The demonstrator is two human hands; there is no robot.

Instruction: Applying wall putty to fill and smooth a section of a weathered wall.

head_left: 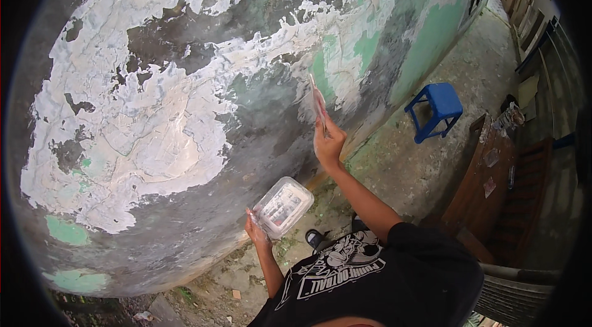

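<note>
At a weathered wall (pixel 203 204), we grip a thin flat tool (pixel 319 100) in our right hand (pixel 330 142), fingers pinched around its lower end, the blade turned nearly edge-on to view; whether its tip touches the surface, we cannot tell. Our left hand (pixel 258 233) clasps the left side of a clear plastic tub (pixel 303 187), held in front of the wall and lower than the tool, with white paste (pixel 287 197) inside (a fair amount, by the look of it). We judge the work well begun but unfinished: a thick, ridged white coat (pixel 179 142) covers much of the left and upper stretch, while dark grey areas (pixel 166 37) break through it and run below, and green paint (pixel 69 230) shows at lower left and farther right. Smoothing, too, seems left to do. As for writing, we wear pale block lettering (pixel 342 279) on a black shirt (pixel 419 277); on the tub and the blue stool (pixel 443 100), we make out no label.
</note>
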